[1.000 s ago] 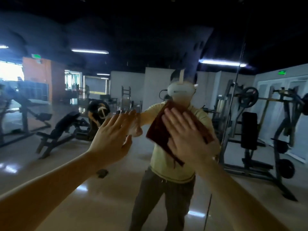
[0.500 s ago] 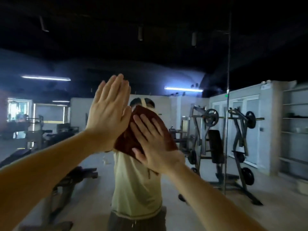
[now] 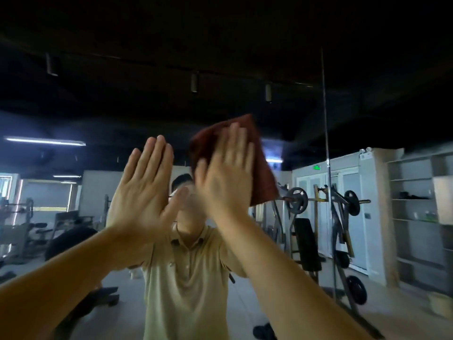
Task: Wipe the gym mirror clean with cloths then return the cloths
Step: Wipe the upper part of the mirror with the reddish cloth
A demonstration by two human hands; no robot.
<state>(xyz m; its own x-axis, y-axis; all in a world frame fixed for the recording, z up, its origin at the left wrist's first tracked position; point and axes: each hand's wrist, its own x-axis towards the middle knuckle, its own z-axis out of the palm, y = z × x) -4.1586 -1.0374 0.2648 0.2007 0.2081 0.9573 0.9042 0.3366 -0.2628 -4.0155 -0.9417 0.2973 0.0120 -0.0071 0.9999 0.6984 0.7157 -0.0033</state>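
View: one wide-angle camera worn on the person's head.
Facing: forward and slightly upward, square onto the gym mirror.
Nearness: close to the glass; the wearer's reflection fills the centre and lower centre of the frame.

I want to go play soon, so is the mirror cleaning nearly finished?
Not yet. I cannot tell which glass is already clean. Right now the right hand presses a dark red cloth flat on the gym mirror, up high, blurred mid-wipe. The left hand is flat and open beside it, no cloth showing. Left to do: finish wiping, then take the cloth back.
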